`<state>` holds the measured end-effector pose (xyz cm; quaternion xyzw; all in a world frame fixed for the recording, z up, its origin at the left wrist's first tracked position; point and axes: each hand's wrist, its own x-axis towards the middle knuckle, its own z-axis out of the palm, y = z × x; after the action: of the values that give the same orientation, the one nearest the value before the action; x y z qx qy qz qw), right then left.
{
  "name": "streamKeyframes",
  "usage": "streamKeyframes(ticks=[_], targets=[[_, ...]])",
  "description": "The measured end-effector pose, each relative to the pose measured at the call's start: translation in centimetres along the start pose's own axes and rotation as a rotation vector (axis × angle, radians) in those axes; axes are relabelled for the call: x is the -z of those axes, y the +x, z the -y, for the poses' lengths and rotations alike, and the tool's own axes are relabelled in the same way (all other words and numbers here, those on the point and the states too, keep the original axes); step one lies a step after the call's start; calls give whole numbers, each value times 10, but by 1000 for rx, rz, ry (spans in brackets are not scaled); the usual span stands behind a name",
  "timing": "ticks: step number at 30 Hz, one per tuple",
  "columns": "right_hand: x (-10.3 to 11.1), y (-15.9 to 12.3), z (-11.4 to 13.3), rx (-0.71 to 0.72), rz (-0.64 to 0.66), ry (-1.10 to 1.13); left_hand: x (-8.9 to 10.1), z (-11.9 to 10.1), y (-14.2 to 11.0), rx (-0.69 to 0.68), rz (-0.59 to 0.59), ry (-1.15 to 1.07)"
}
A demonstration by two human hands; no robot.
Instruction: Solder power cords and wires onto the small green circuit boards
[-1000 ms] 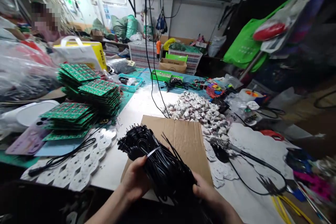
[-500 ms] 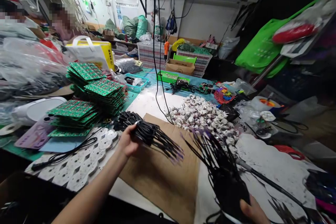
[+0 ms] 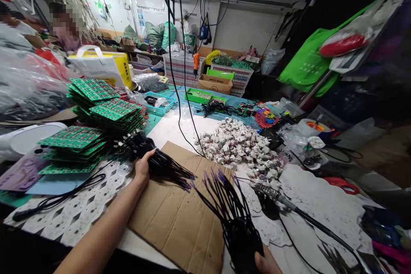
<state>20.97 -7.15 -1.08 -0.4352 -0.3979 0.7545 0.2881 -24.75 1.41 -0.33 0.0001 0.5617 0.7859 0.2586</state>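
Note:
My left hand (image 3: 143, 167) is closed round a bundle of black cables (image 3: 160, 160). Connector ends stick out of it at the upper left, and thin purple-tipped ends point right. At the lower right my right hand (image 3: 265, 261), partly cut off by the frame, grips a second bundle of black cables (image 3: 239, 235), whose purple-tipped wire ends fan upward. Both bundles are over or beside a sheet of brown cardboard (image 3: 180, 218) on the table. The two sets of tips nearly meet above the cardboard.
Stacked green circuit boards (image 3: 72, 137) stand at the left. A heap of small white parts (image 3: 239, 141) lies behind the cardboard. To the right are a soldering iron (image 3: 285, 201), tweezers (image 3: 334, 261) and a tape roll (image 3: 313, 128). Black cords (image 3: 183, 72) hang down over the table.
The right-hand cable bundle has moved left towards the cardboard, uncovering the soldering iron. The left-hand bundle has shifted left and slightly down. The whole view has turned a little.

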Motion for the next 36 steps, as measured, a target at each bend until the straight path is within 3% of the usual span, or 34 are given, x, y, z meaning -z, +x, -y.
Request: streamKeyframes(ticks=[3,6,12,16,19,23,27,33,36], targets=[[-23,10,0,-76,26,135,18,12,-7,-47,-92,13],[-36,17,4,-145,-57,189,25,27,-28,-98,-177,13],[-27,22,16,-141,-268,91,24,49,-83,-164,-201,-59],[-18,20,21,-148,-338,59,20,34,-94,-170,-130,-126],[-17,18,21,-176,-347,69,10,9,-84,-276,-128,-134],[-14,18,16,-174,-356,27,-20,-21,-56,-513,-108,-100],[-1,22,6,-126,-360,-63,-63,-23,-26,-657,-151,-41],[23,28,-13,-109,-436,-225,-141,-1,-6,-519,-51,-146],[30,23,-23,-40,-413,-315,-179,7,3,-435,-29,-199]])
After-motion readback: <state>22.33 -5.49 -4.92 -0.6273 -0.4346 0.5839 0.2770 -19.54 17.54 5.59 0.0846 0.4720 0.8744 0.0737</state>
